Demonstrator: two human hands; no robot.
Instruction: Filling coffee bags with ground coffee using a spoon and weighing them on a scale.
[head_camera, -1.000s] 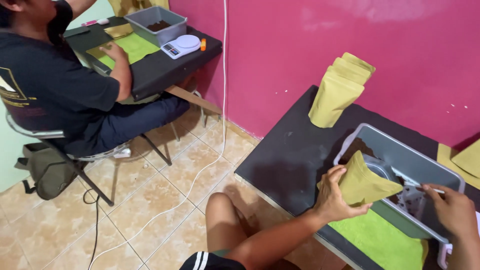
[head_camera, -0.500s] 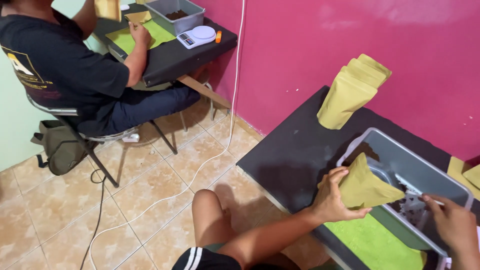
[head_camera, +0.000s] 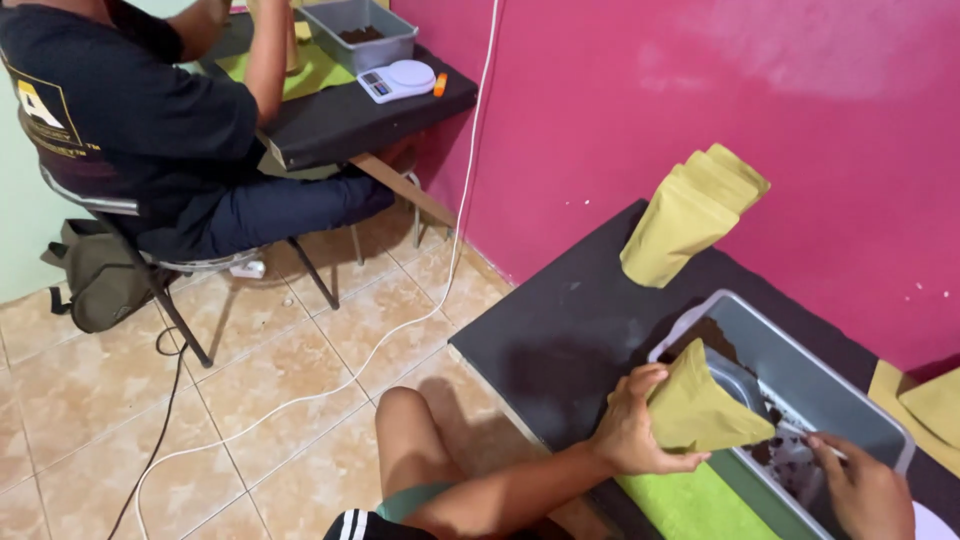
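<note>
My left hand (head_camera: 628, 425) grips a tan paper pouch (head_camera: 700, 405), tilted with its mouth toward a grey plastic tub (head_camera: 812, 370) that holds dark brown powder (head_camera: 712, 337). My right hand (head_camera: 868, 488) is at the tub's near right rim, fingers closed on a thin scoop handle (head_camera: 800, 432) that reaches into the powder. The tub stands on a black table (head_camera: 560, 340). A bright green mat (head_camera: 690, 505) lies under my left wrist.
A row of filled tan pouches (head_camera: 690, 215) stands against the pink wall (head_camera: 700, 90). More tan pouches (head_camera: 925, 400) lie at far right. Another person (head_camera: 140, 130) sits on a chair at a second black table with a grey tub (head_camera: 360, 30) and white scale (head_camera: 398, 78). A white cable (head_camera: 400, 320) crosses the tiled floor.
The view has swung slightly left and down. My left hand keeps the pouch at the tub; my right hand has shifted a little toward the tub's powder. The other person raised an arm.
</note>
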